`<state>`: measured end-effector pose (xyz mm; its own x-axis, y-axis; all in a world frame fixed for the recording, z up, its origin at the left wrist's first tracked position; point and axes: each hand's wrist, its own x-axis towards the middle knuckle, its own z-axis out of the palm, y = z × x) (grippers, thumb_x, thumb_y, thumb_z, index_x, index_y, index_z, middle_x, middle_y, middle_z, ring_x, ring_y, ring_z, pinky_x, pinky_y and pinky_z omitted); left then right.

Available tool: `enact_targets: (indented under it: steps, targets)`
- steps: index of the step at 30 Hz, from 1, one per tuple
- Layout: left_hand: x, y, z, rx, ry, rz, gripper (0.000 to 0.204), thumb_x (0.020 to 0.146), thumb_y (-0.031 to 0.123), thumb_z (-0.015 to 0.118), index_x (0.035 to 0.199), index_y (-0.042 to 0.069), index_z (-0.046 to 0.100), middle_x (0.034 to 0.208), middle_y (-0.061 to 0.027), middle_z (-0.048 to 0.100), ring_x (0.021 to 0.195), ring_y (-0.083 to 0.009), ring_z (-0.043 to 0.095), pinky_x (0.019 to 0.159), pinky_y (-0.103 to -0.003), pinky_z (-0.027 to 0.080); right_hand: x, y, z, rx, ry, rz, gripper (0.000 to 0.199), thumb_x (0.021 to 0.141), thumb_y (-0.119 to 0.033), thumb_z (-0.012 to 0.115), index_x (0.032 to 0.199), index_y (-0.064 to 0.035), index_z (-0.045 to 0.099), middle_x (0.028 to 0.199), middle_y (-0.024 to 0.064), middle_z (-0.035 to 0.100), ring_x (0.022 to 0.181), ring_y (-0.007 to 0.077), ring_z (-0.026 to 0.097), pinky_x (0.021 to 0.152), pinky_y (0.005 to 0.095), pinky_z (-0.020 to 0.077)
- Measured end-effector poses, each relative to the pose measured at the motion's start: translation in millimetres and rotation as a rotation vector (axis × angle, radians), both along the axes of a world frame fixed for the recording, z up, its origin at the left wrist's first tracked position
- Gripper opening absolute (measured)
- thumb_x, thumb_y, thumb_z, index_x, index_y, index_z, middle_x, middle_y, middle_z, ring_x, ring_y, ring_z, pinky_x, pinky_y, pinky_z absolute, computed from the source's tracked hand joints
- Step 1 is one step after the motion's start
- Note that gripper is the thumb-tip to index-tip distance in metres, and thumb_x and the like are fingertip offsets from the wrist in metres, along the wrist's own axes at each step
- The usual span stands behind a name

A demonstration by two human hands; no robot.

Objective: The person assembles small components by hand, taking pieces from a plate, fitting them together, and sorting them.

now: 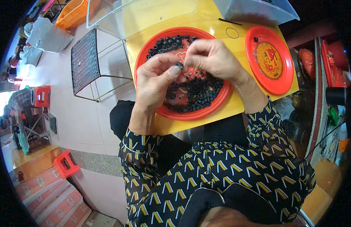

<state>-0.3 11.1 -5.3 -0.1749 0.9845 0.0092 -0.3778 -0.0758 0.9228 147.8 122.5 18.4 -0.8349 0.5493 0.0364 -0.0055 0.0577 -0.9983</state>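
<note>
Over the tray (pixel 190 116), the left hand (pixel 155 77) pinches a bead (pixel 179 65) just left of the right hand (pixel 216 58), its fingertips closed, contents unclear.

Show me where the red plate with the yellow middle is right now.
In the head view, that red plate lies on the right side of the yellow table, to the right of the right hand and the thin ring.

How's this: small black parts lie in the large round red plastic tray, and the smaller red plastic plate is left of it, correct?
Wrong side: the head view shows the smaller red plastic plate right of the large round red plastic tray.
</note>
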Motion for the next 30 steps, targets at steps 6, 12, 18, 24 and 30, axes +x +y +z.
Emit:
enact_targets:
  steps: [6,12,18,24,30]
  targets:
    - [-14,3,-3,-0.027,-0.371,0.076,0.020,0.083,0.003,0.052,0.102,0.000,0.053,0.088,-0.0144,0.061,0.072,-0.0188,0.060,0.066,-0.029,0.050,11,21,-1,0.182,-0.079,-0.223,0.008,0.079,-0.010,0.060,0.079,-0.0022,0.061,0.065,-0.0015,0.055,0.058,0.0052,0.051,0.052,0.0194,0.0419]
    - [-18,0,3,-0.049,-0.409,0.088,0.023,0.083,0.004,0.052,0.105,-0.001,0.050,0.091,-0.0149,0.060,0.077,-0.0196,0.060,0.068,-0.029,0.049,4,15,-19,0.902,-0.212,-0.159,0.013,0.070,-0.007,0.062,0.082,-0.0018,0.062,0.076,0.0133,0.057,0.071,0.0247,0.057,0.063,0.0314,0.0452]
    - [-15,2,0,-0.070,-0.358,0.065,0.021,0.083,0.005,0.052,0.104,-0.001,0.050,0.090,-0.0138,0.060,0.077,-0.0189,0.060,0.068,-0.028,0.049,0,8,-30,1.152,-0.363,-0.120,0.015,0.067,-0.009,0.064,0.081,-0.0033,0.061,0.075,0.0114,0.051,0.075,0.0276,0.051,0.068,0.0355,0.0431]
    - [-12,3,0,-0.016,-0.356,0.035,0.018,0.082,0.004,0.055,0.099,0.000,0.051,0.089,-0.0128,0.060,0.076,-0.0182,0.059,0.068,-0.028,0.049,-2,7,-31,1.137,-0.351,-0.092,0.010,0.069,-0.006,0.057,0.077,-0.0001,0.057,0.077,0.0154,0.051,0.077,0.0297,0.052,0.069,0.0374,0.0443]
    - [-13,2,-1,-0.012,-0.354,0.025,0.016,0.082,0.003,0.055,0.096,-0.001,0.052,0.089,-0.0127,0.060,0.076,-0.0181,0.059,0.069,-0.029,0.049,-3,5,-36,1.206,-0.407,-0.064,0.014,0.070,-0.003,0.059,0.082,-0.0020,0.051,0.080,0.0135,0.046,0.078,0.0299,0.049,0.068,0.0381,0.0414]
